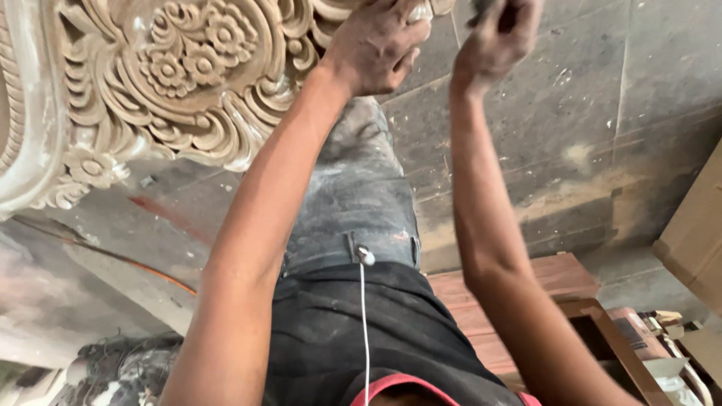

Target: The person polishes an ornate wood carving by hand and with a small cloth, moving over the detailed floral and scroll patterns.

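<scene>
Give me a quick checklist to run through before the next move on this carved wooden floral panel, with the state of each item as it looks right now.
1. Left hand braced on the pale carved wooden floral panel: ok, it rests at the panel's edge.
2. Right hand grip: cannot tell, it is blurred and what it holds is cut off.
3. Carved flowers intact near the hands: ok, no breaks show.
4. White earphone cable clear of both hands: ok, it hangs by the waist.
5. Grey stone floor footing: cannot tell, dusty, feet hidden.
</scene>
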Action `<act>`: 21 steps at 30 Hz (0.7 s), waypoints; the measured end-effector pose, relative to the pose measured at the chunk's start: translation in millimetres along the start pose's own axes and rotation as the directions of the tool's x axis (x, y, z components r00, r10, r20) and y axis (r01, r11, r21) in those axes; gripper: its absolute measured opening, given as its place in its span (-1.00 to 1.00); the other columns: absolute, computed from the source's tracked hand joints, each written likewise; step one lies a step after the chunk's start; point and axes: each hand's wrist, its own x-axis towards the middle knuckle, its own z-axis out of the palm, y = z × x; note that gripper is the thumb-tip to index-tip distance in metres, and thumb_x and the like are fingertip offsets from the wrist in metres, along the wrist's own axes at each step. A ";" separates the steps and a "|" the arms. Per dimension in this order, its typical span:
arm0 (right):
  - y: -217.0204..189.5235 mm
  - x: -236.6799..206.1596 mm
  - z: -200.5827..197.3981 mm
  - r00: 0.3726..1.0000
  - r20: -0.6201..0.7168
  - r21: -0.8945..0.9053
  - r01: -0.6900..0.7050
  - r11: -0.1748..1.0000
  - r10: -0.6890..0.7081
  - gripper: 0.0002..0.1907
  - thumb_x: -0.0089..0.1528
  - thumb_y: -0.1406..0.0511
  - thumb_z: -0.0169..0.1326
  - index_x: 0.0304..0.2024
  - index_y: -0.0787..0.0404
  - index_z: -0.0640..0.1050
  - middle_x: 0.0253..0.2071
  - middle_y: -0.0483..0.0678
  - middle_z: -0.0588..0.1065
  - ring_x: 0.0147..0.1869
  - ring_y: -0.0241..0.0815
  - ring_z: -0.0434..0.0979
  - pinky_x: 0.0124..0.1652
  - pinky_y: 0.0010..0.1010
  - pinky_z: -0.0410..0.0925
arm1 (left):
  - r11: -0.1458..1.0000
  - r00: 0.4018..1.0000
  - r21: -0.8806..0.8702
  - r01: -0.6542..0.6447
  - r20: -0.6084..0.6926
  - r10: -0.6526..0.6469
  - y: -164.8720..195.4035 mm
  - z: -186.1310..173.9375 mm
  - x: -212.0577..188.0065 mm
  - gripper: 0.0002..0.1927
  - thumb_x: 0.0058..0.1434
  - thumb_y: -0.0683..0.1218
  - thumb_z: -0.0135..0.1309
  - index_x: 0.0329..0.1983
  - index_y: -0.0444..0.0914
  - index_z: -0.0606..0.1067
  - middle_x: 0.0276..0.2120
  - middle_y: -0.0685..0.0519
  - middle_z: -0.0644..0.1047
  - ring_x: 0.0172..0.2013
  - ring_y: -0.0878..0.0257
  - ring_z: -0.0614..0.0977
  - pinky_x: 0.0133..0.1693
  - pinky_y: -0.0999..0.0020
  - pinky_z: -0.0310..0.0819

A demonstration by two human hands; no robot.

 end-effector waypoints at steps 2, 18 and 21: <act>1.3 -8.4 8.6 0.997 -0.054 0.026 -0.049 0.998 0.051 -0.90 0.40 0.39 0.13 -0.22 0.30 0.51 -0.42 -0.09 0.50 -0.40 -0.36 0.45 -0.40 -0.53 0.36 | 0.972 0.944 0.162 -0.172 -0.256 0.210 -3.4 2.3 0.3 -0.77 0.25 -0.08 0.19 -0.12 -0.27 0.47 0.40 -0.16 0.23 0.41 -0.11 0.23 0.39 -0.07 0.16; 13.7 -17.0 10.7 0.982 -0.095 0.195 -0.144 0.970 0.164 -0.89 0.44 0.38 0.10 -0.15 0.33 0.54 -0.40 -0.05 0.52 -0.38 -0.28 0.48 -0.40 -0.41 0.40 | 0.995 0.990 0.048 -0.087 -0.106 0.092 -17.1 10.3 -3.3 -0.77 0.35 -0.11 0.13 0.01 -0.30 0.49 0.44 -0.14 0.26 0.41 -0.10 0.28 0.39 -0.07 0.17; 16.9 -29.4 3.6 0.993 0.007 -0.099 -0.115 0.988 0.116 -0.90 0.43 0.38 0.15 -0.17 0.31 0.56 -0.41 -0.09 0.49 -0.40 -0.35 0.43 -0.41 -0.49 0.35 | 0.908 0.847 0.326 -0.263 -0.373 0.379 -20.4 10.8 -2.4 -0.75 0.16 -0.14 0.14 -0.09 -0.29 0.53 0.42 -0.17 0.16 0.42 -0.09 0.17 0.46 0.00 0.08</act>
